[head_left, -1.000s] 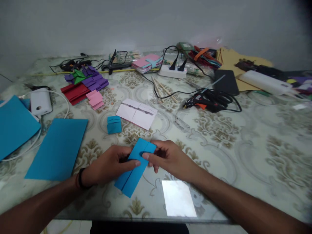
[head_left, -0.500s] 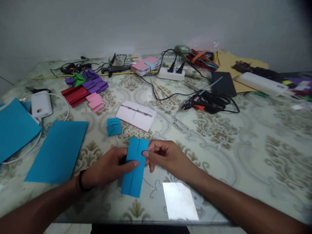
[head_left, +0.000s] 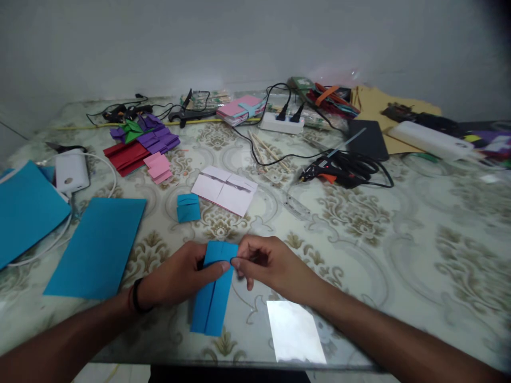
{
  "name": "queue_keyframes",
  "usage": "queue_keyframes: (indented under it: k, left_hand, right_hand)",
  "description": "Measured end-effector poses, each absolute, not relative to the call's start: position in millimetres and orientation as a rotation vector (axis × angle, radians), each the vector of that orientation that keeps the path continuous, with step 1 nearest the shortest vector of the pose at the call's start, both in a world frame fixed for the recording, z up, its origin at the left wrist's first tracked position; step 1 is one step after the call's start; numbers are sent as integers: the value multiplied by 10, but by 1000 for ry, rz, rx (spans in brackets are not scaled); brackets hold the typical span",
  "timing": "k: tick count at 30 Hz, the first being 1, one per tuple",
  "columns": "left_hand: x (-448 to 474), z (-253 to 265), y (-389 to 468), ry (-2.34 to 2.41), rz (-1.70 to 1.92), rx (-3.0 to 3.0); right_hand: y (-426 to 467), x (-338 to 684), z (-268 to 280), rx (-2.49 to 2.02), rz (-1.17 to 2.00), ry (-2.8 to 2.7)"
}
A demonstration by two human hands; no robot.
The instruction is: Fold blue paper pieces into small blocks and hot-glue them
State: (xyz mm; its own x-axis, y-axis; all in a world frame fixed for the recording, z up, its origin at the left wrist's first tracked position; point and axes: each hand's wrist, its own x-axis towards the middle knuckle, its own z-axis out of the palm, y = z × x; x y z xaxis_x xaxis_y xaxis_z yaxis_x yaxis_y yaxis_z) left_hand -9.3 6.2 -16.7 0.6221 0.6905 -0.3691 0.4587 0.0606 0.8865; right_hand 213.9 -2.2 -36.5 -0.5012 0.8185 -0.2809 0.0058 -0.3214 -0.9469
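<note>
A narrow folded strip of blue paper, with a lengthwise seam, is held over the front of the table between both hands. My left hand grips its left edge, the thumb lying across the front. At the right edge, near the top, my right hand pinches the paper between thumb and fingers. Its upper part looks bent over along a crease. Beyond the hands lie a small folded blue paper piece and a white folded paper.
Blue sheets and a white power bank with a cable lie left. Red folded paper, purple pieces and pink paper sit behind. A glue gun and power strip are farther back.
The blue strip has moved slightly down and toward me, its lower end swinging left. Its top looks shorter and more bent. Both hands keep their hold.
</note>
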Motion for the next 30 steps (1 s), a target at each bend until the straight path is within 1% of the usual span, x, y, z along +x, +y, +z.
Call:
queue_keyframes:
  k: [8,18,24,30]
  left_hand:
    - [-124,-181,64,918,208,1488]
    - [-113,-157,57,951,166,1599]
    - [-103,-222,44,1009,246,1546]
    - [-72,-183,46,1088,152,1667]
  right_hand:
    - [-28,2152,-336,-1054,1826,-1374]
    - [-1,2156,-345,-1030,1735,-1310]
    - [1,2137,-340,-1081,1771,-1278]
    - [-17,2126,-392,-1103,1775,-1313]
